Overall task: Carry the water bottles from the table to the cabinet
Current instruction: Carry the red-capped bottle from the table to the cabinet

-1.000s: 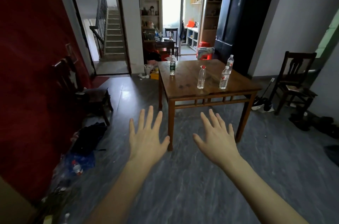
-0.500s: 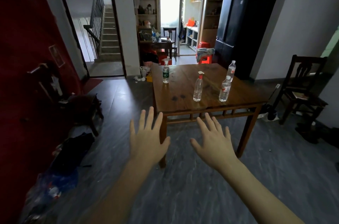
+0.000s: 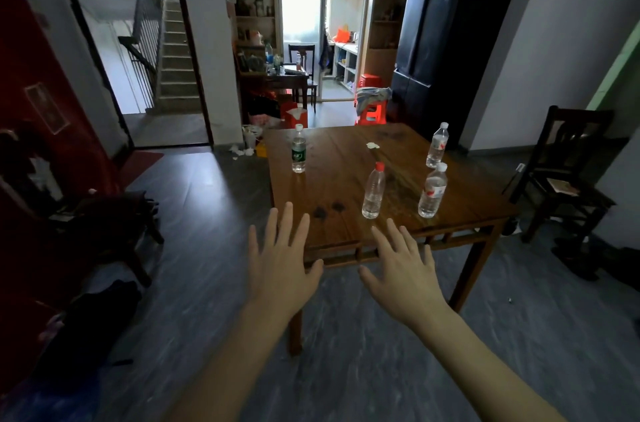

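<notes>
**Four bottles on a wooden table, both hands spread and empty**

Head view: the left hand (image 3: 280, 269) and right hand (image 3: 403, 274) are stretched forward, palms down, fingers straight and splayed wide, holding nothing. Both hang in front of the near edge of a square table (image 3: 332, 158) of glossy brown wood, with a slatted rail beneath its top. Four clear plastic bottles stand upright on it, well apart from the hands. The green-labelled bottle (image 3: 298, 150) stands at the left side. The red-capped bottle (image 3: 373, 191), smooth and label-free, stands nearest the right hand. Just right of it is the near white-capped bottle (image 3: 432, 191) with a red-and-white label; behind that stands the far white-capped bottle (image 3: 437, 146). A crumpled white scrap (image 3: 372, 145) lies mid-table. A dark wooden chair (image 3: 568, 169) stands at the right, on grey streaked flooring.
</notes>
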Motion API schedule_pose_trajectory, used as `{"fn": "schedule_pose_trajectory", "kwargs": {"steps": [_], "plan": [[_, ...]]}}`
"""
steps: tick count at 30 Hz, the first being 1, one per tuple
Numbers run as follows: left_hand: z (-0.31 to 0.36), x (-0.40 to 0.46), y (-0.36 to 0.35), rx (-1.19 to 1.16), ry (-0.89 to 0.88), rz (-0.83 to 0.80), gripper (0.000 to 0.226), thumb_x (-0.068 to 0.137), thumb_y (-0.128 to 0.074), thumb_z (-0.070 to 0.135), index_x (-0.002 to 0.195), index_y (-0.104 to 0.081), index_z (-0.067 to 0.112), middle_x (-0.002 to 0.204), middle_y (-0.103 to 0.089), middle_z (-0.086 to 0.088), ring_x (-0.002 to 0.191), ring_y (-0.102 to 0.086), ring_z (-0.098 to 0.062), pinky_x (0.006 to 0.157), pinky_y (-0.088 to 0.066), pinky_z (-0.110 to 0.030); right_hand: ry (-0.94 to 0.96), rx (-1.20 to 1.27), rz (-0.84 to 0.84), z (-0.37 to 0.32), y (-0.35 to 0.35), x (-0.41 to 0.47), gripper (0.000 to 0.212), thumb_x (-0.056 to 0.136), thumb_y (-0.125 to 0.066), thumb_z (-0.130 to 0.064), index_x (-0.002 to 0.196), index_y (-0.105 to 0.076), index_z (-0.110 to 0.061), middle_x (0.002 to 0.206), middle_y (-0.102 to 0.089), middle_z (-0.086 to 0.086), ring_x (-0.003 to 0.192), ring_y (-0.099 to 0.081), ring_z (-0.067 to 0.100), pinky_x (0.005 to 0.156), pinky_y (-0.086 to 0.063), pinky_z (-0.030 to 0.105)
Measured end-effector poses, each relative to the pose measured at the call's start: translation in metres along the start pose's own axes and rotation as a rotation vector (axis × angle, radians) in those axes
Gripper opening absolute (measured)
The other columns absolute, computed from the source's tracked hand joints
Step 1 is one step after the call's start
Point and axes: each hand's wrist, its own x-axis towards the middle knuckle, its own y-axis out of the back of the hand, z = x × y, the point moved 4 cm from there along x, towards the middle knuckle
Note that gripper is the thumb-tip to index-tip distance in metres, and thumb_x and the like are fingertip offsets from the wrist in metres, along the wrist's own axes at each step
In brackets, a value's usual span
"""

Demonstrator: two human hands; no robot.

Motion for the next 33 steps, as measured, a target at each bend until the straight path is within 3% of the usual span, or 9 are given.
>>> {"fn": "schedule_pose_trajectory", "kwargs": {"steps": [18, 33], "plan": [[0.029, 0.199, -0.078, -0.036, -0.117, -0.116, 0.081, 0.099, -0.038, 0.062, 0.162, 0.003, 0.031, 0.170, 0.020, -0.002, 0.157, 0.016, -0.025, 0.126, 0.003, -0.054, -0.168, 0.010, -0.038, 0.083, -0.023, 0.182, 0.072, 0.096, -0.043, -0.058, 0.157, -0.013, -0.032, 0.167, 0.000, -0.001, 0.154, 0.000, 0.023, 0.121, -0.007, 0.055], [0.104, 0.378, -0.154, 0.003, -0.021, -0.184, 0.082, 0.098, -0.040, 0.062, 0.162, 0.003, 0.032, 0.169, 0.022, -0.002, 0.157, 0.017, -0.023, 0.124, 0.006, -0.051, -0.045, -0.007, -0.133, 0.186, -0.049, 0.371, 0.072, 0.097, -0.038, -0.058, 0.158, -0.013, -0.029, 0.168, 0.000, 0.000, 0.154, 0.001, 0.022, 0.122, -0.007, 0.055]]}}
